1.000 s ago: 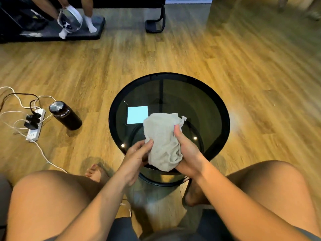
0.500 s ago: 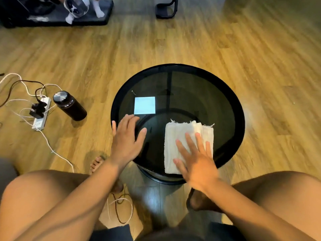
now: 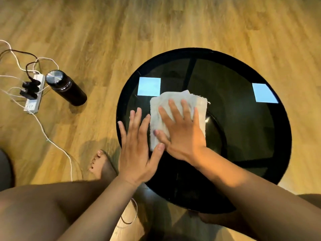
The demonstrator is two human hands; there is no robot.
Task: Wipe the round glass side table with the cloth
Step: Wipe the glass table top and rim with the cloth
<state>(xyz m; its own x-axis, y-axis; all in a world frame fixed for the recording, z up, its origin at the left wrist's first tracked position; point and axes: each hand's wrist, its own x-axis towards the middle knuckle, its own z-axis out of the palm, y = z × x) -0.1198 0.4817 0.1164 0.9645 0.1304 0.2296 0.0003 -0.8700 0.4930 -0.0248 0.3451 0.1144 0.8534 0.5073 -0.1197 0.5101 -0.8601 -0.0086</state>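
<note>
Warm wood-grain plank flooring (image 3: 156, 28) fills the frame, matte with a soft sheen; on it, right of centre, stands the round glass side table (image 3: 243, 136), its dark smoked top ringed by a glossy black rim and carrying two pale blue square reflections, one at its upper left, one at its right edge. Bare knees fill the lower corners of the frame, and a bare foot (image 3: 100, 164) rests on the planks just left of the table. The cloth (image 3: 175, 101), a folded off-white rectangle of nubbly towelling with a frayed upper right corner, lies flat on the left half of the glass; the right hand (image 3: 182, 133) presses down on it with fingers spread wide and flat, pinching nothing; the left hand (image 3: 137, 150) lies open just beside it, palm down on the table's left edge, thumb tip touching the cloth's lower corner. At left, a dark cylindrical bottle (image 3: 67, 88) with a brushed metal cap stands on the floor, beside a white power strip (image 3: 33, 94) tangled in black and white cables.
</note>
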